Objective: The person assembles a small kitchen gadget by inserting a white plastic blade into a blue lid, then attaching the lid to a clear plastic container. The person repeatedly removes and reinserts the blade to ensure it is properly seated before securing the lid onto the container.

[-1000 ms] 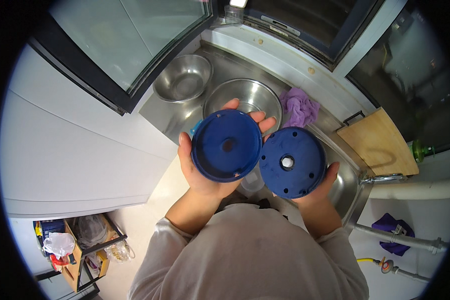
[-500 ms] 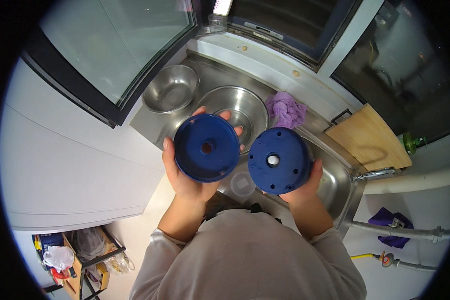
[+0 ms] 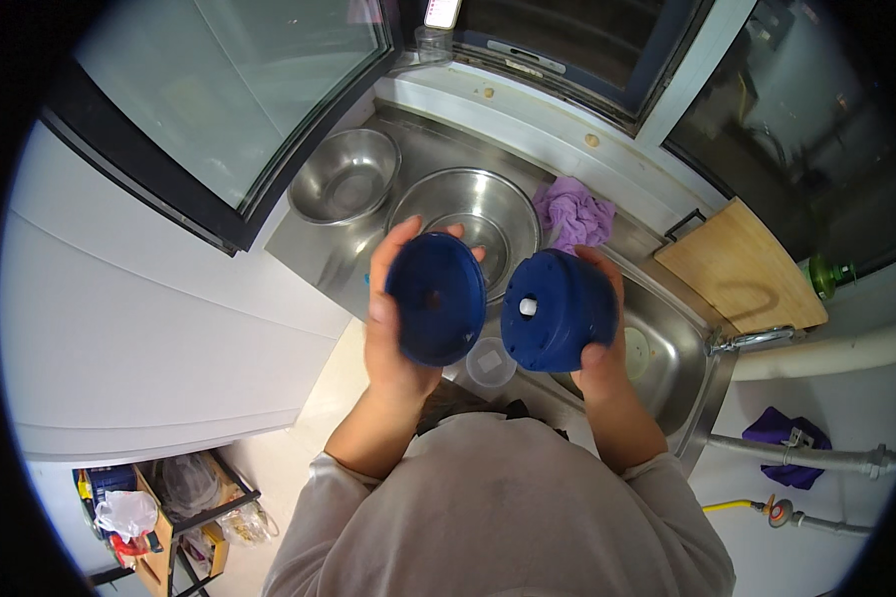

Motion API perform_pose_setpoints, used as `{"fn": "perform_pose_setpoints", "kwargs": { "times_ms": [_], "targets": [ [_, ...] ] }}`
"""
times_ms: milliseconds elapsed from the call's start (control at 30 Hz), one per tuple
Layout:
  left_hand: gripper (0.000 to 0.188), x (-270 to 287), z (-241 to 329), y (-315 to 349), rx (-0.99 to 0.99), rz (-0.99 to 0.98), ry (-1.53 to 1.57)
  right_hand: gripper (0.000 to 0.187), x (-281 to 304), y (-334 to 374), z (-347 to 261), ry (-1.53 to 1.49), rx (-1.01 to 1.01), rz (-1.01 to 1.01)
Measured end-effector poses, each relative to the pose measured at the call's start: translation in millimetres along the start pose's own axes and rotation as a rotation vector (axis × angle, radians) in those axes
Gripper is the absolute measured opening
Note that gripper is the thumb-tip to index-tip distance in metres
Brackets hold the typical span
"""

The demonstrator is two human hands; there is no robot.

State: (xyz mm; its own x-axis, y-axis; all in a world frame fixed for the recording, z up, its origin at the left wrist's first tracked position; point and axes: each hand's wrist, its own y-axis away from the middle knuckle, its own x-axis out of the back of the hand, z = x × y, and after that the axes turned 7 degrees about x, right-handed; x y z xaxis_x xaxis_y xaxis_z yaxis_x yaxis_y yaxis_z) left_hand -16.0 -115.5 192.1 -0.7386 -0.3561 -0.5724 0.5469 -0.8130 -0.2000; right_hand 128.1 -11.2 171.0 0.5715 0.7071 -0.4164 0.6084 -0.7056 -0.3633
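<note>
A shallow round dark blue dish-like part (image 3: 436,323) is in my left hand (image 3: 388,338), thumb on its left side and fingertips behind its far rim. It tilts with its hollow side toward the right. My right hand (image 3: 607,343) grips a thicker dark blue round part (image 3: 567,308) with small holes around its face and a white stub at its centre. That face turns left toward the dish-like part. A narrow gap separates the two parts, held above the counter and sink.
Two steel bowls (image 3: 348,179) (image 3: 508,199) stand on the steel counter beside a purple cloth (image 3: 574,213). To the right are the sink (image 3: 682,353), a faucet (image 3: 757,340) and a wooden cutting board (image 3: 742,264). A clear round lid (image 3: 491,363) lies near the counter's front edge.
Both hands have turned inward, so the two blue parts now tilt toward each other. The left part has moved right, and the gap between them remains narrow.
</note>
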Motion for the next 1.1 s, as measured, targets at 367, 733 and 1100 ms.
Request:
{"fn": "perform_pose_setpoints", "kwargs": {
  "times_ms": [367,733,1100],
  "targets": [
    [0.080,-6,-13,-1,-0.431,-0.288,-0.497,0.098,-4,7,-2,0.214,0.203,-0.194],
    [0.074,-26,3,-7,-0.723,-0.345,-0.799,0.107,-12,16,-9,0.032,0.117,-0.088],
    [0.075,-29,1,-11,-0.821,-0.292,-0.749,0.108,-12,5,11,-0.190,0.279,-0.237]
  ]
}}
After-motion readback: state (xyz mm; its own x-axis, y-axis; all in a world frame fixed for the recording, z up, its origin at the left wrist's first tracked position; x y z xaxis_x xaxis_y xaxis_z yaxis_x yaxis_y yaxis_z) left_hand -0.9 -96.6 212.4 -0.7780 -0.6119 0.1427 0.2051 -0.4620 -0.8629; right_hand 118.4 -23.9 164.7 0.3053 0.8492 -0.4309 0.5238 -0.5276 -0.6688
